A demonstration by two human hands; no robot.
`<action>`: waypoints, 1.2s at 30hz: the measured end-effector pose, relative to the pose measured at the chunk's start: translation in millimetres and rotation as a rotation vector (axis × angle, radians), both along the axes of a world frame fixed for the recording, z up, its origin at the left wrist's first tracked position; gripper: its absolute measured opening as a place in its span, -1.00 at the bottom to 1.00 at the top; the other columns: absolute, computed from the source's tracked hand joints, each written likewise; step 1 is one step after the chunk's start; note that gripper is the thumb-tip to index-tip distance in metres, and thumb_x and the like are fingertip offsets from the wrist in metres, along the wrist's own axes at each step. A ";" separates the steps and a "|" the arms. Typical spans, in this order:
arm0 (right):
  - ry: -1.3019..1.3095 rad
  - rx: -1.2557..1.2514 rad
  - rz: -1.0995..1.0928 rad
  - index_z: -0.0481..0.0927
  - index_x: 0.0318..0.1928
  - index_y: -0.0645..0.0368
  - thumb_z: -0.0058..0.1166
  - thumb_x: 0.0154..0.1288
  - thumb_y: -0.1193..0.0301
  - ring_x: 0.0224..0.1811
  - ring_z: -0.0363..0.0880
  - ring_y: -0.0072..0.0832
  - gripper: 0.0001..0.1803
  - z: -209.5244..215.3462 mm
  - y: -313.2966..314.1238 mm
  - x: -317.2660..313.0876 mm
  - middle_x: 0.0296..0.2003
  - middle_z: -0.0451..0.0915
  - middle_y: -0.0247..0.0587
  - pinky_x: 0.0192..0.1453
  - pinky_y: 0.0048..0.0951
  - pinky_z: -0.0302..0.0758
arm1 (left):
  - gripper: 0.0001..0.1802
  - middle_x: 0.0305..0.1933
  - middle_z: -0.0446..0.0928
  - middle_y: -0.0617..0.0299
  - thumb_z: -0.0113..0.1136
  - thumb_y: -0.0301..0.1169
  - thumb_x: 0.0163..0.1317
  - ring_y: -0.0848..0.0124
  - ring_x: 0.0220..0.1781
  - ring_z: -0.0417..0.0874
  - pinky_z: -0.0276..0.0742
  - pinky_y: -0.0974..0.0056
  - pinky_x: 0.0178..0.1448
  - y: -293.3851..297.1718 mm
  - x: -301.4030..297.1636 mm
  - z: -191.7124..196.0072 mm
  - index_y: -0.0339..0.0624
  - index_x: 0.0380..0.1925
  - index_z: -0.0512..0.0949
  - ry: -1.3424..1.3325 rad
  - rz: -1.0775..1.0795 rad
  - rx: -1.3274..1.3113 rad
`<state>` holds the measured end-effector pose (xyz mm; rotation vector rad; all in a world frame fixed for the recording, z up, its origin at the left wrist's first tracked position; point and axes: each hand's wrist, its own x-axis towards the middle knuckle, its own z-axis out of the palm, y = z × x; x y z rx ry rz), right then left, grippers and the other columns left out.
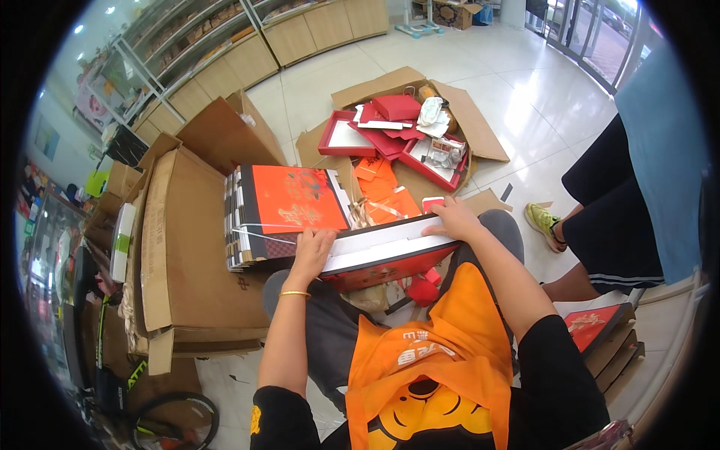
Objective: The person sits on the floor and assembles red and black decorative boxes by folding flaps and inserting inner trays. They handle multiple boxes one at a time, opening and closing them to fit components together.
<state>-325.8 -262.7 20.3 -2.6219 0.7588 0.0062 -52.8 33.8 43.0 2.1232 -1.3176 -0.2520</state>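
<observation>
A flat gift box (386,241), red with printed designs on its near face and white along its upper edge, stands on its side across my lap. My left hand (312,250) grips its left end, fingers curled over the edge. At the opposite end my right hand (452,220) clasps it, thumb along the white edge and fingers on the far side. Left of the box, close to my left hand, rises a stack of flattened red and black gift boxes (292,196) with a white strap. The fingertips behind the box are partly hidden.
An open carton (474,120) ahead holds red box parts (396,107), orange bags (394,204) and crumpled wrapping. Large brown cartons (199,247) stand at left, near a bicycle wheel (176,421). A person's yellow shoe (545,226) is at right, above stacked boxes (600,330).
</observation>
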 end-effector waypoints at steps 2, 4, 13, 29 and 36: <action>-0.044 0.142 -0.054 0.60 0.28 -0.02 0.27 0.09 -0.35 0.34 0.37 0.11 -0.11 -24.0 -23.5 -5.7 0.27 0.44 0.14 0.44 -0.07 0.36 | -0.53 -0.04 0.49 -0.01 -0.15 -0.07 0.62 0.04 0.04 0.43 0.35 0.06 0.23 -13.4 -5.3 -3.8 -0.09 0.09 0.67 0.015 0.000 -0.036; -0.130 0.106 0.056 0.43 0.39 0.05 0.28 0.03 -0.40 0.39 0.30 0.15 0.07 -11.8 -15.3 -4.2 0.30 0.39 0.15 0.52 0.08 0.20 | -0.50 0.00 0.48 -0.06 -0.18 -0.06 0.63 0.03 0.08 0.44 0.35 0.06 0.27 -6.2 -5.6 -5.9 -0.16 0.15 0.62 -0.026 0.075 -0.044; -0.245 -0.163 0.146 0.36 0.37 0.06 0.58 -0.26 -0.08 0.35 0.33 -0.01 0.14 42.3 2.5 -5.7 0.22 0.43 0.01 0.52 0.07 0.12 | -0.12 0.33 0.41 -0.04 -0.31 0.38 0.50 0.14 0.28 0.50 0.45 0.04 0.37 11.2 11.9 -31.2 -0.22 0.31 0.38 1.043 0.635 -0.600; -1.198 1.392 -0.345 0.37 0.39 0.24 0.20 0.47 0.16 0.29 0.55 -0.39 -0.36 69.4 -52.5 8.3 0.27 0.54 -0.16 0.36 -0.30 0.52 | -0.39 -0.07 0.60 0.27 0.42 -0.10 0.32 0.52 -0.06 0.54 0.43 0.39 0.14 -28.3 56.7 63.3 -0.23 0.22 0.51 0.732 0.221 -0.565; -1.121 1.599 -0.317 0.43 0.36 0.15 0.15 0.49 0.04 0.22 0.61 -0.43 -0.38 27.5 -67.7 80.3 0.21 0.59 -0.23 0.25 -0.34 0.60 | -0.54 0.00 0.56 0.19 0.45 -0.15 0.30 0.45 0.03 0.58 0.52 0.32 0.14 -11.7 82.4 132.8 -0.34 -0.03 0.67 0.403 0.255 -0.348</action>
